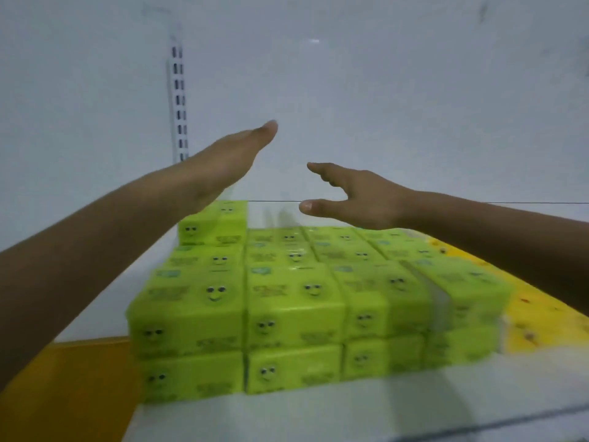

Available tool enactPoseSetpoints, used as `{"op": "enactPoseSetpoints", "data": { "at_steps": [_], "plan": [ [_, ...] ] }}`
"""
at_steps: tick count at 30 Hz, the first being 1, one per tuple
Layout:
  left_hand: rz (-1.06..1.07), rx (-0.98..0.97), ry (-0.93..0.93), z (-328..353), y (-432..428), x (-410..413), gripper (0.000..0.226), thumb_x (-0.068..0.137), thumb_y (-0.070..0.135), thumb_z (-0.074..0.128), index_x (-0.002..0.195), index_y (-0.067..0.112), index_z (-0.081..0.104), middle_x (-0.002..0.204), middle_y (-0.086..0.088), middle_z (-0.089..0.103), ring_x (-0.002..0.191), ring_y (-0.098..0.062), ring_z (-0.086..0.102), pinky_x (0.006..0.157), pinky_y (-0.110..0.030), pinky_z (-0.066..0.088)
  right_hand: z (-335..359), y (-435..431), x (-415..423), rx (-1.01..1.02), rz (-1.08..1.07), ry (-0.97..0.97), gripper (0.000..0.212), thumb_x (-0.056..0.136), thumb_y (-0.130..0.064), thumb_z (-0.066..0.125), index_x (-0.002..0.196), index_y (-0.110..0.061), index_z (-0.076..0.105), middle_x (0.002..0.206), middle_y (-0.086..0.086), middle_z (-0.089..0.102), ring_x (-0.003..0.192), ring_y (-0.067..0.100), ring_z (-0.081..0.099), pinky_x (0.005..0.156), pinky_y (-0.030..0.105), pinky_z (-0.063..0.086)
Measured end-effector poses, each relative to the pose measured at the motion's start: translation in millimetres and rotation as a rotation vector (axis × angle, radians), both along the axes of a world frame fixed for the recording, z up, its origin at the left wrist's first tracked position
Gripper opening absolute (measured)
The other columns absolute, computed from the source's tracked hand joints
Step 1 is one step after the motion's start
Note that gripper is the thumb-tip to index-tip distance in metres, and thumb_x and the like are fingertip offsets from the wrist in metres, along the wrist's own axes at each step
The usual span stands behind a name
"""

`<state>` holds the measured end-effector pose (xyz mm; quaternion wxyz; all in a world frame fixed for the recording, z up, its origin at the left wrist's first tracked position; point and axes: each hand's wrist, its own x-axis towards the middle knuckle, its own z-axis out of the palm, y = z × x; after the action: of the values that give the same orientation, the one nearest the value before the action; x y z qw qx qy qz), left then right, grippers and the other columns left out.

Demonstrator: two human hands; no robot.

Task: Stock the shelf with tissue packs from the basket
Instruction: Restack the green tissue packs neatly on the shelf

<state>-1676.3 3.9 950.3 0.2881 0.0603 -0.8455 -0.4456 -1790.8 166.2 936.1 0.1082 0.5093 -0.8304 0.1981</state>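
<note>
left hand: we see the left hand held flat and fully open, fingers straight and pressed together, seen edge-on. It's gripping nothing. It's raised over the back left of the stack, and the heel of the palm overlaps the top pack in our view, so we honestly can't tell if it's touching or just above.

right hand: the right hand is open too, but looser. Its thumb is stuck out low and its fingers reach forward with a wide gap between, like a big C. There's nothing in it. It hovers over the back middle of the stack, clear of the packs.

hands together: they're apart, palms roughly facing each other.

tissue packs: the lime-green rectangular plastic-wrapped tissue packs with little smiley faces sit on the shelf in tight rows, two layers deep at the front and touching side to side.

extra pack: one more green pack sits on top at the back left corner, higher than the rest.

shelf: the white flat shelf board carries the whole block, with a bare strip at the front edge.

behind: we see a plain white back panel with a white slotted metal upright strip running up it, behind the left forearm.

sides: there's a yellow speckled surface right of the packs and an orange-brown flat surface lower left.

picture quality: it's kinda blurry, so we can't read the print on the packs.
</note>
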Motion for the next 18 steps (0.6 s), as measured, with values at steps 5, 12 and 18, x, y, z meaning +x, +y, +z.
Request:
{"op": "enactPoseSetpoints", "data": {
  "at_steps": [5,12,18],
  "plan": [
    [-0.21,-0.153,0.017,4,173,-17,0.056,0.097,0.056,0.026,0.146,0.028,0.029,0.153,0.014,0.027,0.14,-0.004,0.022,0.101,-0.022,0.018,-14,168,18,-0.037,-0.155,-0.052,0.08,0.085,-0.06,0.05,0.151,-0.031,0.015,0.156,-0.007,0.025,0.142,0.009,0.025,0.102,0.019,0.021],
    [-0.532,-0.111,-0.157,-75,417,-58,0.059,0.095,0.059,0.02,0.148,0.031,0.025,0.153,0.015,0.025,0.14,-0.006,0.023,0.097,-0.023,0.018,-97,458,64,-0.153,-0.547,-0.345,0.094,0.068,-0.066,0.05,0.149,-0.028,0.022,0.152,-0.004,0.033,0.137,0.008,0.034,0.112,0.028,0.029],
    [-0.822,-0.178,-0.306,-190,599,-102,0.054,0.099,0.049,0.023,0.147,0.025,0.026,0.151,0.012,0.024,0.138,-0.006,0.023,0.101,-0.012,0.017,-206,646,92,-0.273,-0.886,-0.627,0.086,0.083,-0.059,0.051,0.151,-0.02,0.018,0.155,-0.004,0.026,0.14,0.009,0.029,0.112,0.022,0.021]
  ]
}}
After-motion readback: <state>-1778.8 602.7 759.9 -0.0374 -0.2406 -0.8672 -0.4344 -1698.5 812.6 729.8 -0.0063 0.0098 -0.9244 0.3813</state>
